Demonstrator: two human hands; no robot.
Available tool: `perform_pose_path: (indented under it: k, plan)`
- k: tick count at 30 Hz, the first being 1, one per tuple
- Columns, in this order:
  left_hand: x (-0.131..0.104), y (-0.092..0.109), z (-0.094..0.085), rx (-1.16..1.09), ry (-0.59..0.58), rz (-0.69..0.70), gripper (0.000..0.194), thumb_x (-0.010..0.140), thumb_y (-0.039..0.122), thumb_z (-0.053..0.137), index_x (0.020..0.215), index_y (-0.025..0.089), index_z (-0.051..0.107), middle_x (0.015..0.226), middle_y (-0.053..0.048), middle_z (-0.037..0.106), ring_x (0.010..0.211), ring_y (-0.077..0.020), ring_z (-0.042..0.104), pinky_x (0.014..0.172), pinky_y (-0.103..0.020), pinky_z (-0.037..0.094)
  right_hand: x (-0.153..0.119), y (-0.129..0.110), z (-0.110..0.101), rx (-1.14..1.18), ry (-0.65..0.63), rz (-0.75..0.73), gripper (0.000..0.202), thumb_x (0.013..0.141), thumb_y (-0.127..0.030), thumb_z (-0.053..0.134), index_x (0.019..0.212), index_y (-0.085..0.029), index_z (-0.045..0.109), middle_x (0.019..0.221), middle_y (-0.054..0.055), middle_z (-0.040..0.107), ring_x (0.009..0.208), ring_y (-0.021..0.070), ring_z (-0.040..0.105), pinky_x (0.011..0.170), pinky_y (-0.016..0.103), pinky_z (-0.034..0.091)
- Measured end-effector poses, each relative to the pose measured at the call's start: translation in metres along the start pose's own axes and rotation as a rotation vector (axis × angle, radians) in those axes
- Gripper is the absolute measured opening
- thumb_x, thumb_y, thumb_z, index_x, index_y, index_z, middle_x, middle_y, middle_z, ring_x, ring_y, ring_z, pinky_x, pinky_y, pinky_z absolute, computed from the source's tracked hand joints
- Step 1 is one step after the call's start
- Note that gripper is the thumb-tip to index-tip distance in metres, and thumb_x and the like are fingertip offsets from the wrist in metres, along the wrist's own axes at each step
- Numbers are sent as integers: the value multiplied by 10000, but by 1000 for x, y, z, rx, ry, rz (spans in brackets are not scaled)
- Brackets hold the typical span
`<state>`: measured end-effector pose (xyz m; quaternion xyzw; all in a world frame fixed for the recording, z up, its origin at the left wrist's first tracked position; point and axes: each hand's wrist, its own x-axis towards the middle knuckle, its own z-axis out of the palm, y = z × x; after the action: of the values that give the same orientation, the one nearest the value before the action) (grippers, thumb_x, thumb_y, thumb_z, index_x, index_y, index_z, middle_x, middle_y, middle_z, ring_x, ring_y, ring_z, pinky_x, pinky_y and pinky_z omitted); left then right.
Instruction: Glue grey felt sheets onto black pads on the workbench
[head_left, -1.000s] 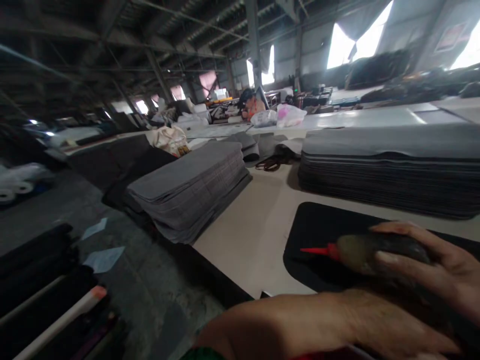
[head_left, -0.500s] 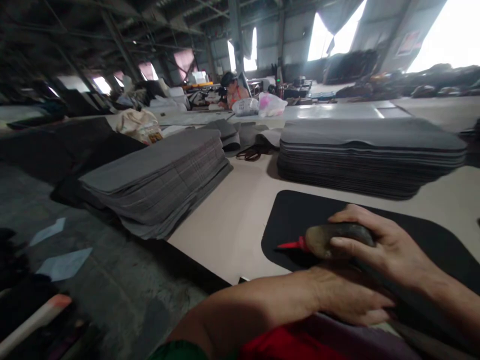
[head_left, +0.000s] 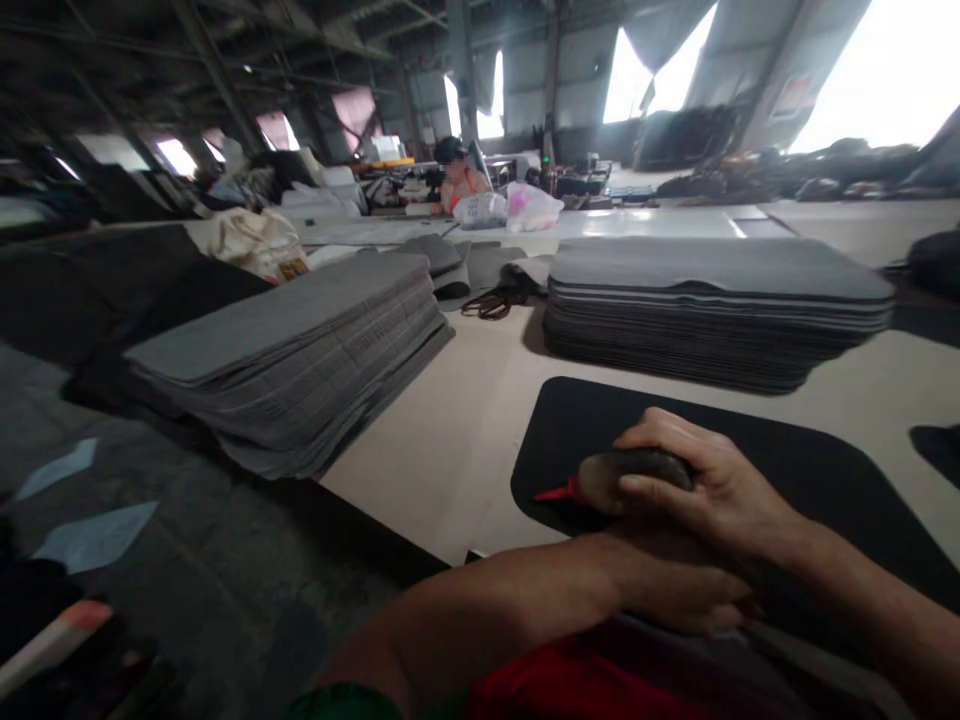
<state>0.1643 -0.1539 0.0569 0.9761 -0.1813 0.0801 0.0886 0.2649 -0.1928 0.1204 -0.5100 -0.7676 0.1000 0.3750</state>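
Note:
My right hand [head_left: 697,480] is closed round a dark, squat squeeze bottle [head_left: 637,470] with a tan front and a red pointed nozzle [head_left: 555,492]. The bottle lies tilted nearly level, its tip pointing left, just over the left end of a black sheet [head_left: 570,415] with rounded corners. Whether the tip touches the sheet I cannot tell. Below the bottle, my left hand [head_left: 675,590] reaches across to the right at the sheet's near edge, palm down, its fingers stretched to the right and partly in shadow. I see nothing held in it.
A tall stack of grey sheets [head_left: 300,340] stands on the left of the table [head_left: 420,430], another stack [head_left: 712,310] behind the black sheet. Between them lie loose grey pieces [head_left: 487,265] and a dark cord loop [head_left: 487,305]. A person [head_left: 457,180] sits farther back near plastic bags [head_left: 532,207].
The whole view has shifted a little, so most things appear farther left. My right hand still holds the bottle, with its nozzle over the same end of the sheet.

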Motion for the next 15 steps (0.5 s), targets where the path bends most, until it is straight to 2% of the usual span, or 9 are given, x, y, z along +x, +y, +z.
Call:
perform_pose_path:
  k: [7,12,15]
  plan:
    - [0,0,1,-25,-52,-45,355,976,283,420,1070,143,732,996,-59,738,887,-232,661,787,-359,524,2,1,3,16,-40,-68,162,964,-367,624,1039,-224,632,874,29,587,768,170,583,672,294,479]
    - [0,1,-1,-25,-100,-50,360,999,285,404,1117,156,719,1050,-48,743,933,-231,659,859,-366,519,2,1,1,13,-75,-94,145,973,-346,621,1042,-218,623,874,21,567,762,156,568,670,282,467]
    - [0,3,-2,-51,-77,-93,352,1011,306,404,1101,170,716,1042,-40,736,933,-215,661,829,-330,515,6,1,1,16,-81,-109,155,967,-352,630,1033,-212,628,869,22,572,769,159,573,676,280,466]
